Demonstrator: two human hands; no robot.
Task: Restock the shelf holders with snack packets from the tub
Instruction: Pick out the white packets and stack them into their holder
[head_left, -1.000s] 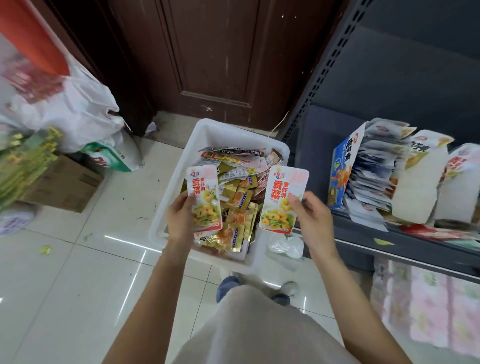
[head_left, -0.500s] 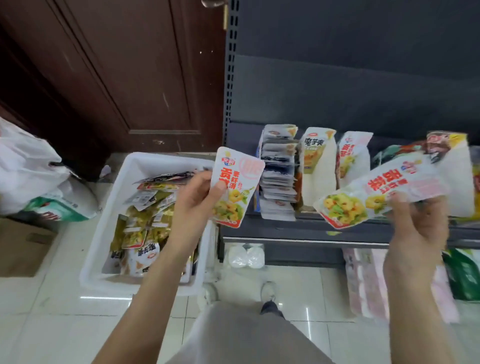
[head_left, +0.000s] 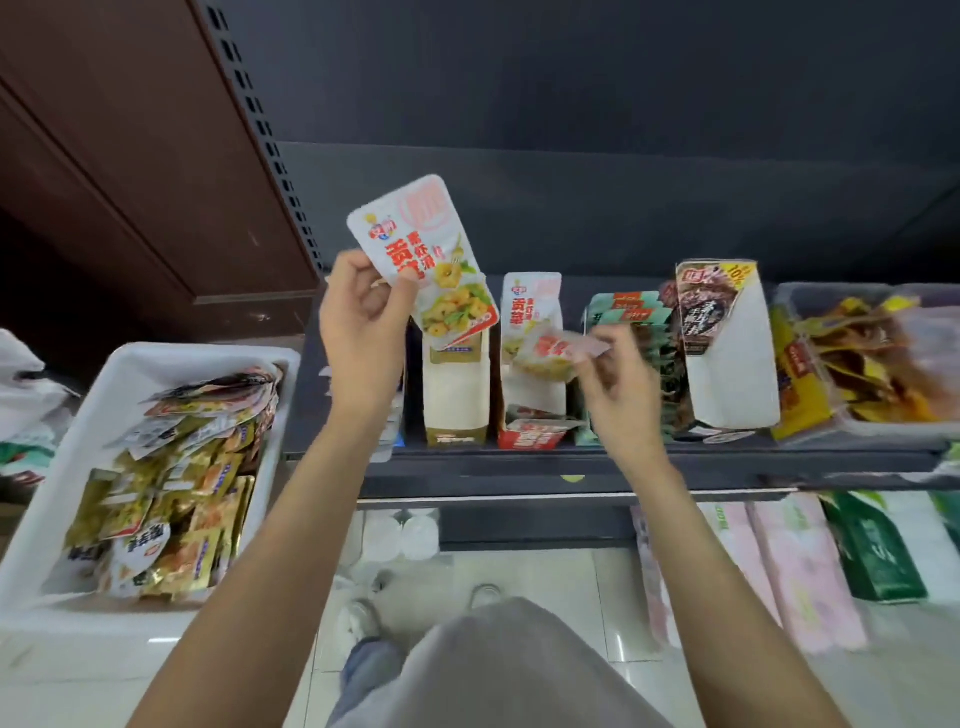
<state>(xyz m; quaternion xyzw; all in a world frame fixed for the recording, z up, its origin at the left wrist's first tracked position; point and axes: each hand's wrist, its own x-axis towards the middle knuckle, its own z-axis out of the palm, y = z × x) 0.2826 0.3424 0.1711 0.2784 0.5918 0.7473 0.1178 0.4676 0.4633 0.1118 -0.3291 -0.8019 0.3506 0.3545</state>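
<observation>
The left hand pinches a white and pink snack packet upright above the dark shelf. The right hand pinches a blurred matching packet at the white cardboard holder. The white plastic tub of packets sits at left on the floor.

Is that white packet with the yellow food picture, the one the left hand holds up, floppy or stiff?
Probably fairly stiff: the packet stands up flat above the left hand, which pinches only one edge. It seems light, since that small grip carries it. Its glossy face looks a bit slippery.
</observation>
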